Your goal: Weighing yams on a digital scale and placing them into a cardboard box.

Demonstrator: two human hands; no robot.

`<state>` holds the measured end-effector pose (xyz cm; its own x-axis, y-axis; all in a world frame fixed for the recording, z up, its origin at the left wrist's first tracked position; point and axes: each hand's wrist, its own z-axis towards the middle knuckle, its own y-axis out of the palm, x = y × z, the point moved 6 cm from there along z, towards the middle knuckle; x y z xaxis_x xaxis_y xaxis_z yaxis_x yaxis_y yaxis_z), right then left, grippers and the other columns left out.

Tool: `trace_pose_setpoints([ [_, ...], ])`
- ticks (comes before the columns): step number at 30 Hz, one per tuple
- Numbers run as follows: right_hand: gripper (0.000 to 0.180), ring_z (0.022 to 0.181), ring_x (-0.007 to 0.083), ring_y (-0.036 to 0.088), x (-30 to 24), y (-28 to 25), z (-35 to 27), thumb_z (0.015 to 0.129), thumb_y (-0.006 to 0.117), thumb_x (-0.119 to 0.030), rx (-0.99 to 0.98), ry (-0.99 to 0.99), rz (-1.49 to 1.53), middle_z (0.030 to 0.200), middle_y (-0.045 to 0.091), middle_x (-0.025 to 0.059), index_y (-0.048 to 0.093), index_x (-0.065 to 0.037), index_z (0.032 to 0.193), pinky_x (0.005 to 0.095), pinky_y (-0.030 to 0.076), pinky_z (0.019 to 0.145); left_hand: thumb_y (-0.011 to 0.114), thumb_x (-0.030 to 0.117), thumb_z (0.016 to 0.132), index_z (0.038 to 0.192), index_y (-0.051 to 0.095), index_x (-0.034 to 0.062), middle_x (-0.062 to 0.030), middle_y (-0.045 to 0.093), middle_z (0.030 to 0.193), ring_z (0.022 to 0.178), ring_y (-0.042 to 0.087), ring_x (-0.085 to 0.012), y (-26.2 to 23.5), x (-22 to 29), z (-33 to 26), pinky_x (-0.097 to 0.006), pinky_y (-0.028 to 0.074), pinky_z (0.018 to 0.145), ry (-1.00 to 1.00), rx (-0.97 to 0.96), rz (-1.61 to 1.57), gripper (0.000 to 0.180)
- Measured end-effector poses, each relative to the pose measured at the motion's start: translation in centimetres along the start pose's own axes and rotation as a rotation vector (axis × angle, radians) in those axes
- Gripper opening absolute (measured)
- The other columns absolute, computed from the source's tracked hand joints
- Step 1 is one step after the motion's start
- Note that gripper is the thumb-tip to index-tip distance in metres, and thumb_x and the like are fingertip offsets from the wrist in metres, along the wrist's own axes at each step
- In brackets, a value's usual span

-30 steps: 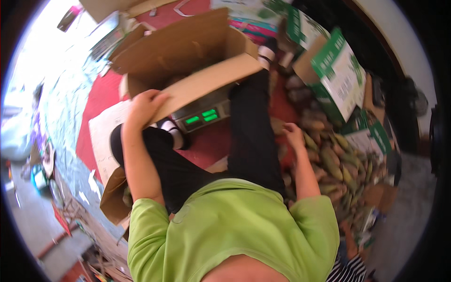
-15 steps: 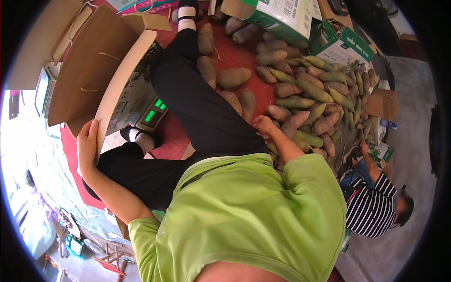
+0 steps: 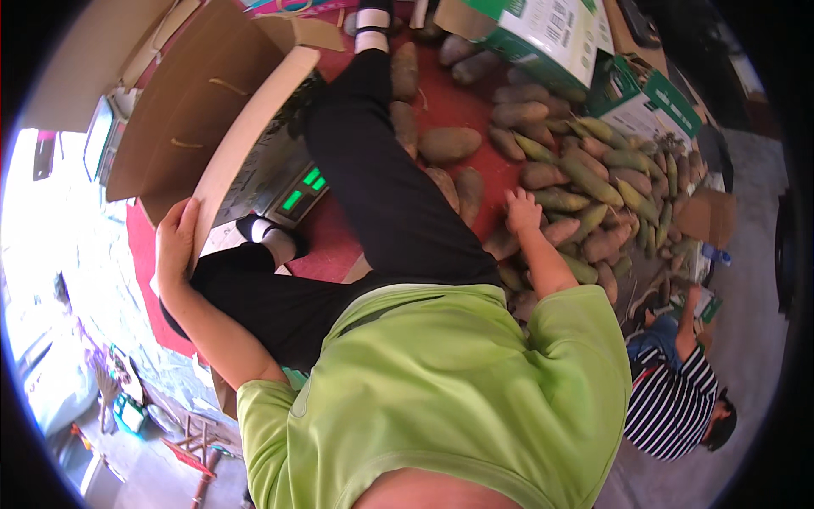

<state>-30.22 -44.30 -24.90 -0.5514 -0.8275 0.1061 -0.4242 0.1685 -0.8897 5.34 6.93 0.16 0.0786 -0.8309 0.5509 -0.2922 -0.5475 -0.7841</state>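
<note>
My left hand [image 3: 176, 237] grips the near edge of an open cardboard box [image 3: 229, 157], thumb and fingers pinching its flap. The box stands by a scale [image 3: 298, 197] with lit green digits; how far it rests on the scale is hidden. My right hand [image 3: 523, 210] is empty, its fingers apart, at the left edge of a large heap of long radishes [image 3: 585, 180], some green, some reddish-brown. Whether its fingertips touch a radish, I cannot tell. A few brownish radishes [image 3: 449, 145] lie apart on the red floor covering, beyond my leg.
Green-and-white cartons [image 3: 555, 42] stand behind the heap. Another person in a striped shirt [image 3: 672, 403] crouches at the right, near a small brown box [image 3: 710, 215]. My outstretched leg [image 3: 373, 161] lies between the box and the heap. A red stool [image 3: 197, 454] stands at lower left.
My right hand has moved forward over the heap's edge, its curled fingers spreading. My left hand keeps its hold on the box. The whole view has shifted slightly. The other person has bent lower.
</note>
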Motion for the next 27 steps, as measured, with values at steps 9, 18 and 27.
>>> trace_pose_setpoints([
  [9,0.022,0.103,0.0292,0.057,0.3,1.5,1.0,0.088,0.053,-0.023,-0.075,-0.021,-0.168,0.110,0.058,0.0069,0.056,-0.015,0.108,0.0458,0.048,0.080,0.060,0.035,0.087,0.103,0.067,-0.0004,-0.0122,0.067,0.084,0.077,0.062,-0.0182,-0.7,0.9,-0.9,-0.030,0.047,0.077,0.003,0.060,-0.017,0.040],
  [18,0.040,0.105,0.0328,0.056,4.7,-2.1,-0.7,0.077,0.066,-0.016,0.193,0.096,0.323,0.111,0.059,0.0092,0.054,-0.016,0.115,0.0413,0.046,0.086,0.067,0.038,0.081,0.104,0.067,0.0032,-0.0130,0.068,0.086,0.077,0.064,-0.0214,-0.6,0.2,-1.0,-0.033,0.049,0.074,0.002,-0.029,-0.022,0.042],
  [27,0.049,0.112,0.0254,0.052,-1.2,-14.6,4.1,0.075,0.068,0.000,0.518,-0.125,0.967,0.118,0.056,0.0143,0.051,-0.002,0.121,0.0333,0.040,0.096,0.067,0.044,0.079,0.102,0.069,0.0055,-0.0149,0.068,0.085,0.077,0.066,-0.0257,-1.2,0.8,-1.2,-0.035,0.050,0.074,-0.016,-0.072,0.031,0.045],
])
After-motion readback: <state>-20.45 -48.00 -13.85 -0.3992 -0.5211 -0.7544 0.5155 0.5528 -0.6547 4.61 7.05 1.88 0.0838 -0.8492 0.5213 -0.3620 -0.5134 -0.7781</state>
